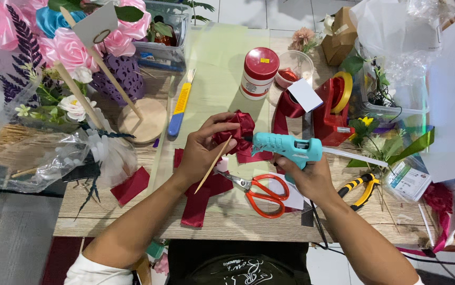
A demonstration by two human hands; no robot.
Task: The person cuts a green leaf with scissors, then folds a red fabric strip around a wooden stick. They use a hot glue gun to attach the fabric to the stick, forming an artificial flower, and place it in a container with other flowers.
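Note:
My left hand (201,150) holds a dark red ribbon rose (238,128) mounted on a thin wooden stick (212,165), above the table. My right hand (306,177) grips a turquoise glue gun (286,146), and its nozzle touches the right side of the rose. Loose dark red ribbon pieces (198,198) lie under my left wrist. Orange-handled scissors (261,192) rest on the table between my forearms.
A pale green cutting mat (214,79) carries a yellow and blue utility knife (180,103) and a red-lidded jar (259,73). A red tape dispenser (333,108) stands at right, yellow pliers (363,190) beside my right wrist. Pink flower arrangements (69,47) fill the left.

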